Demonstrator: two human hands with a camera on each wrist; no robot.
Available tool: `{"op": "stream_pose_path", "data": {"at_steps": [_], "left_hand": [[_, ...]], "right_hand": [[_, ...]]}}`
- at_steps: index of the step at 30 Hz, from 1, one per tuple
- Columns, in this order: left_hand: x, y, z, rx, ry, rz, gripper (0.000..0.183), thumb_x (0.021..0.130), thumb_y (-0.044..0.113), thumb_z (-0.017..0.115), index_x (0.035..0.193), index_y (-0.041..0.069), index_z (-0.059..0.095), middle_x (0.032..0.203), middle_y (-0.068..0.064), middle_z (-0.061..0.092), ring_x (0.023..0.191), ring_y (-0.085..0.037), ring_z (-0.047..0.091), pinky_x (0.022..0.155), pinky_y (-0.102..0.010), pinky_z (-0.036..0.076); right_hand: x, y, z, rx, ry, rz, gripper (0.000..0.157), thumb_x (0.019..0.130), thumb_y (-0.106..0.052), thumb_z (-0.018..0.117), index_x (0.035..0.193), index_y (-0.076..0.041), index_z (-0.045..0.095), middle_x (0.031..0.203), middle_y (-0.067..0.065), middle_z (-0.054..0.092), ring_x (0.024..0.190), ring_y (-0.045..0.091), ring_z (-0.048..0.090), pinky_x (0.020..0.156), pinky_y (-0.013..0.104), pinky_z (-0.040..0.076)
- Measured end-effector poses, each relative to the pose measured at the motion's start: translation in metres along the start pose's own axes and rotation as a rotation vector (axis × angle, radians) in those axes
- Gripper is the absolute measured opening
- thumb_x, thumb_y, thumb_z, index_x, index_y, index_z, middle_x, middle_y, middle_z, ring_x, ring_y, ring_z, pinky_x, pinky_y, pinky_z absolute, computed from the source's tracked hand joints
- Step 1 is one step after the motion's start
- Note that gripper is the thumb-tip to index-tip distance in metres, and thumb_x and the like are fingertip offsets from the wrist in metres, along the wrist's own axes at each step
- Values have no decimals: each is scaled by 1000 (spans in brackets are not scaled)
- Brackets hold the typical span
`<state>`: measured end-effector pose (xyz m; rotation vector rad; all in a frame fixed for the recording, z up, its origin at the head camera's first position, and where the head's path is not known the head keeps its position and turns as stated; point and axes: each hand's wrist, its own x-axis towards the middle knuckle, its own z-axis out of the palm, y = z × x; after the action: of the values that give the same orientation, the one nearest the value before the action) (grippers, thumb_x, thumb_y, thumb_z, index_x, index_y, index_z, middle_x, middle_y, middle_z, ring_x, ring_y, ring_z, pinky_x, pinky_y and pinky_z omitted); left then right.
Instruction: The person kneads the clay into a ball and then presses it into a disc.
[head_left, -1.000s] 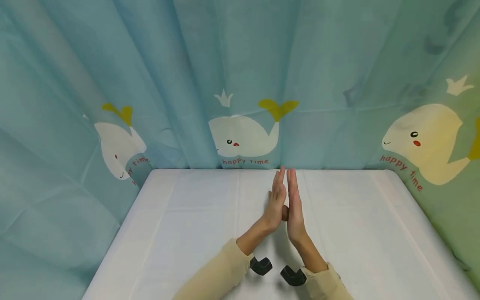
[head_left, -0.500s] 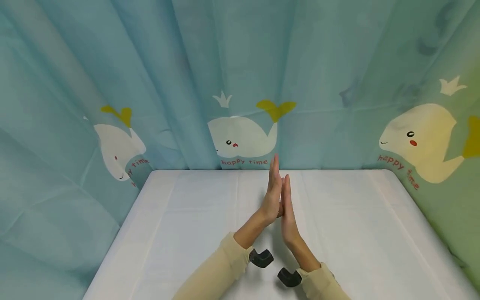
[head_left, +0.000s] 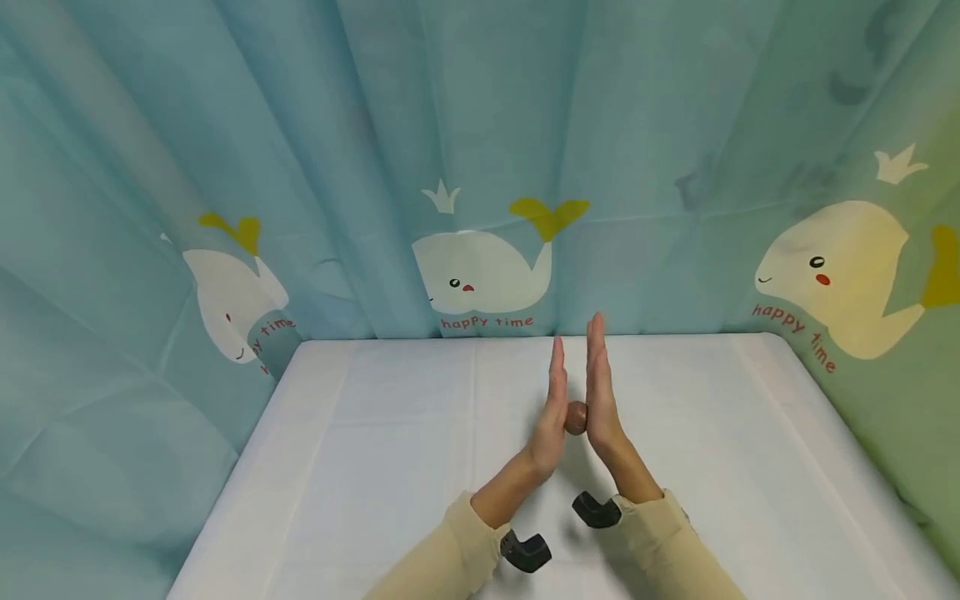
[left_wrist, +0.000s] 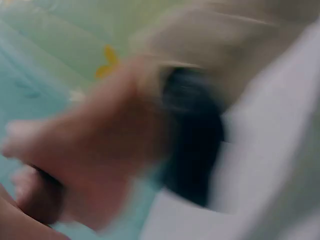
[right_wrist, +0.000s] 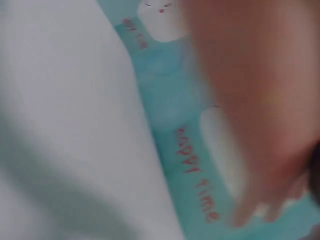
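Note:
A small brown ball (head_left: 576, 418), clay-like in look, sits between the two palms above the table. My left hand (head_left: 551, 421) touches it from the left with straight fingers pointing away. From the right, my right hand (head_left: 602, 396) presses against it, its fingers also straight and reaching farther forward. In the left wrist view the ball (left_wrist: 44, 200) looks dark and partly covered by the hands, with strong blur. Only a dark edge of the ball (right_wrist: 315, 172) shows at the right side of the right wrist view, beside a blurred hand.
A white-covered table (head_left: 390, 450) lies beneath the hands. Blue-green curtains (head_left: 645, 125) with whale prints hang behind it and at both sides. Black curved mounts (head_left: 525, 552) stick out from both cuffs.
The hands slide against each other: the right hand moves forward past the left, which draws back. The palms stand farther apart than half a second ago, and more of the ball shows.

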<state>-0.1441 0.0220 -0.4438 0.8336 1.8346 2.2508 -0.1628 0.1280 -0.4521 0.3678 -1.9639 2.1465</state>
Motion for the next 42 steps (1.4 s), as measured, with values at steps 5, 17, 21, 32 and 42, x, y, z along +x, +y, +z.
{"op": "stream_pose_path", "data": {"at_steps": [5, 17, 21, 32, 42], "left_hand": [[11, 5, -10, 81, 86, 21, 71, 108, 60, 6, 166, 21, -7, 172, 2, -12, 157, -19, -11, 123, -55, -5], [-5, -17, -5, 109, 20, -32, 63, 111, 47, 5, 165, 17, -10, 172, -1, -14, 157, -22, -11, 123, -56, -2], [1, -3, -6, 66, -8, -24, 65, 110, 52, 0, 164, 19, -14, 171, 3, -17, 156, -16, -14, 123, -52, -6], [17, -17, -19, 213, 30, -69, 71, 106, 60, -3, 166, 23, -7, 171, 2, -14, 156, -22, -16, 119, -64, -9], [14, 1, -13, 16, 14, -46, 75, 106, 62, 0, 165, 18, -13, 171, 3, -17, 155, -16, -18, 123, -53, -8]], "right_hand": [[-22, 17, 15, 7, -59, -1, 54, 113, -41, 4, 166, -33, 0, 172, -6, -3, 147, 0, 21, 115, 30, 21], [-7, 10, 5, -104, -8, 1, 54, 112, -41, 7, 166, -34, 5, 171, -15, -5, 154, 11, -17, 121, 55, -12], [-9, 26, 1, -31, -28, 36, 55, 112, -40, 4, 166, -32, 2, 172, -12, -5, 149, 4, 18, 118, 35, 19], [-13, -3, 19, -23, -30, -65, 55, 112, -41, 8, 166, -33, 3, 172, -10, -3, 157, 13, -8, 122, 53, -2], [-3, 23, 6, -28, -60, 12, 57, 111, -46, 5, 166, -33, -4, 172, -9, -5, 152, 8, 13, 112, 32, 26]]}}
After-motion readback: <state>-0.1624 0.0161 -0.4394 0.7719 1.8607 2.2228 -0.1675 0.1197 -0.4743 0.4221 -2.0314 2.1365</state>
